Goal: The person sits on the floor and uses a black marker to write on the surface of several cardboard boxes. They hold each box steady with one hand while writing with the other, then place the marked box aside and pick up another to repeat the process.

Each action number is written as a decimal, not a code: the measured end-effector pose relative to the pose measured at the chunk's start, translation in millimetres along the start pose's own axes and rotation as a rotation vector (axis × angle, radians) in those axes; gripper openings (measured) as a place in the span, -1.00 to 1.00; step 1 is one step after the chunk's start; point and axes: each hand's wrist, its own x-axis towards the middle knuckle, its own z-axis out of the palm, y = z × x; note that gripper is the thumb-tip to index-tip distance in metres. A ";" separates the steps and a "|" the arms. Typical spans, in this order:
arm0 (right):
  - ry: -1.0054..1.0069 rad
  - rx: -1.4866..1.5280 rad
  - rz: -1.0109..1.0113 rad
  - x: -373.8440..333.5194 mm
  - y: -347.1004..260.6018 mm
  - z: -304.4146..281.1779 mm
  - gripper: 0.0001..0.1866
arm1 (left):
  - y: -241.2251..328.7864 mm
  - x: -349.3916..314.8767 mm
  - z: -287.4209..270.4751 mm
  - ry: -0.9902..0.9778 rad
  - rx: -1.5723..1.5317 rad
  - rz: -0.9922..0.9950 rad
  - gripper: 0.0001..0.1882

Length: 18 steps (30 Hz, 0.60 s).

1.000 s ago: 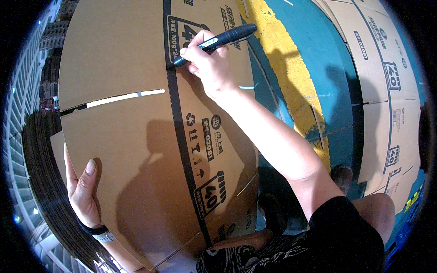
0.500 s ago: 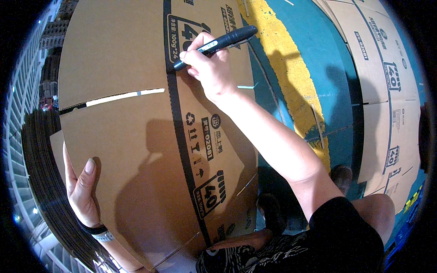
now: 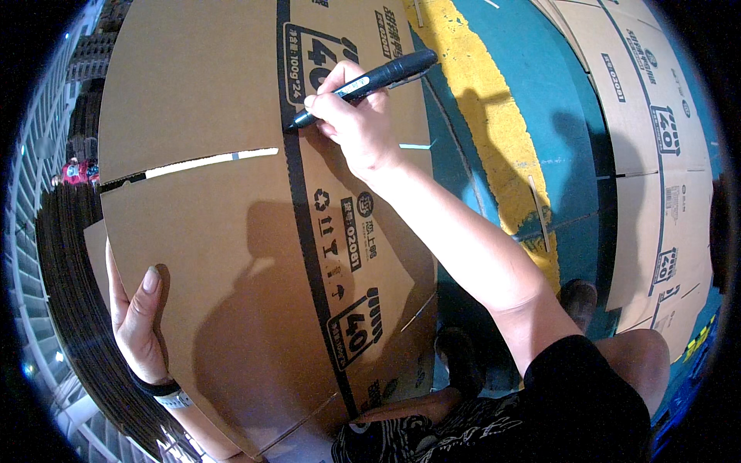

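Note:
A large flat brown cardboard sheet (image 3: 193, 85) with black printing and long slots lies in front of me. My right hand (image 3: 359, 131) is closed round a black marker pen (image 3: 390, 72), held like a writing pen. Its tip meets, or nearly meets, the dark printed stripe (image 3: 306, 231) a little above the slot's inner end. My left hand (image 3: 141, 328) grips the sheet's left edge, thumb on the upper face and the other fingers mostly hidden behind it. A watch (image 3: 174, 400) sits on that wrist.
To the left stands a tall stack of cardboard sheets (image 3: 65, 270) beside white slatted bars (image 3: 31, 324). More printed cardboard (image 3: 637, 224) lies at the right. Between them runs a green floor (image 3: 532, 85) with a worn yellow stripe (image 3: 494, 116) and thin cardboard strips. My shoes are below.
The marker's tip has moved slightly toward me along the dark stripe, with my right hand tilting a little. A red patch shows more plainly at the far left. My left hand keeps its grip.

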 end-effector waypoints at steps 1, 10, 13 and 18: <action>-0.003 -0.007 -0.001 -0.2 0.6 -0.8 -0.85 | 0.6 -0.2 1.4 -0.001 -0.005 0.001 -0.29; -0.042 0.015 -0.049 -6.0 4.2 -0.6 -0.86 | -0.7 -0.5 4.5 0.020 -0.020 0.006 -0.28; -0.020 0.017 0.009 -8.3 -1.6 -0.4 -0.85 | -1.8 0.3 0.3 0.013 -0.011 -0.004 -0.27; -0.045 0.025 0.032 -11.6 -2.6 0.1 -0.85 | -2.5 0.7 -1.7 0.023 0.023 -0.007 -0.26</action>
